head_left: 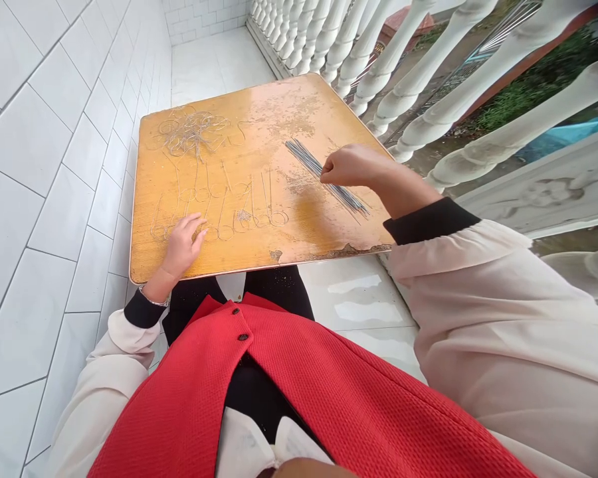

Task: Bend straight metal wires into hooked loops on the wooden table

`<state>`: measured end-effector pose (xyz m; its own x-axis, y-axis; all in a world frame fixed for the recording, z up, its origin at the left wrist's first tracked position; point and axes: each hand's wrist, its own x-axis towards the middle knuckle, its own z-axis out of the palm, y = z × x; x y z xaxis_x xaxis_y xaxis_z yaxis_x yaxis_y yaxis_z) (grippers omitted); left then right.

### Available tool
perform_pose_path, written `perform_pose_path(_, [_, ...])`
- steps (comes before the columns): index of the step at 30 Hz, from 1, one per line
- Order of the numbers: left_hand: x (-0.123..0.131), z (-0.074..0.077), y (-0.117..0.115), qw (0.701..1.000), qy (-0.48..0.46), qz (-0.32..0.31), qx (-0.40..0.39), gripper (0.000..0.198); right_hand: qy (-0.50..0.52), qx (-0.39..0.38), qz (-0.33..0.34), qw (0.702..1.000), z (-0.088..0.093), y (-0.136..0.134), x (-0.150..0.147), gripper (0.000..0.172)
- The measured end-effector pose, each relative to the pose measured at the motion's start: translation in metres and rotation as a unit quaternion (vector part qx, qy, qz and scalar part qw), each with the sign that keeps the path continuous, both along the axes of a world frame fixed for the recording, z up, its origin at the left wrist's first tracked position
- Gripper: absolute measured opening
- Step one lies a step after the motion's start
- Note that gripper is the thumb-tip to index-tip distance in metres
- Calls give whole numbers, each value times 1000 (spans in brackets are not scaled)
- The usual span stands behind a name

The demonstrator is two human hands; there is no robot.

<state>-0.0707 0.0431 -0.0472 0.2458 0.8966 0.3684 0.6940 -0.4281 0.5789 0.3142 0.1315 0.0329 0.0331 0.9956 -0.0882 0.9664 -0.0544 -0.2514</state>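
The right hand (pixel 351 166) pinches the straight wires (pixel 303 153) lying on the right side of the wooden table (pixel 259 106). The left hand (pixel 182 242) rests loose, fingers spread, on the bent wires (pixel 239 216) near the front.

Bright, diffuse daylight from beyond the right edge of the worktop (pixel 259 219). Soft shadow under the right hand (pixel 351 166); faint sheen near the far right corner. Wide-angle bending at frame edges.
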Motion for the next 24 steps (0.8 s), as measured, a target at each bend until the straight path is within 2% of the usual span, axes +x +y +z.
perform_pose_path(2, [1,18,0,990,-115,7,-76,22,-56,-12,13,998,11,-6,-1,22])
perform_pose_path(4, [12,42,7,965,-201,0,-165,21,-76,0,35,996,23,-13,-7,18])
perform_pose_path(6, [36,67,21,942,-248,-32,-225,18,-54,28,57,997,34,-20,-17,16])
perform_pose_path(8, [72,84,39,914,-269,-64,-298,19,-29,38,75,996,42,-25,-30,17])
perform_pose_path(10, [114,91,57,887,-279,-72,-361,19,-5,36,88,995,43,-27,-43,18])
perform_pose_path(12, [151,90,69,865,-296,-83,-395,22,33,40,97,994,37,-25,-54,17])
perform_pose_path(15, [180,80,76,852,-339,-70,-393,30,105,63,103,987,20,-16,-61,13])
perform_pose_path(17, [181,74,79,853,-358,-50,-377,31,142,77,97,982,9,-10,-61,10])
perform_pose_path(19, [170,71,84,853,-376,-41,-359,30,187,100,80,974,2,-8,-61,11])
perform_pose_path(22, [142,73,91,852,-409,-35,-325,29,289,127,51,947,-1,-13,-65,24])
perform_pose_path(24, [122,77,92,854,-419,-22,-307,32,375,107,50,919,-2,-20,-72,35])
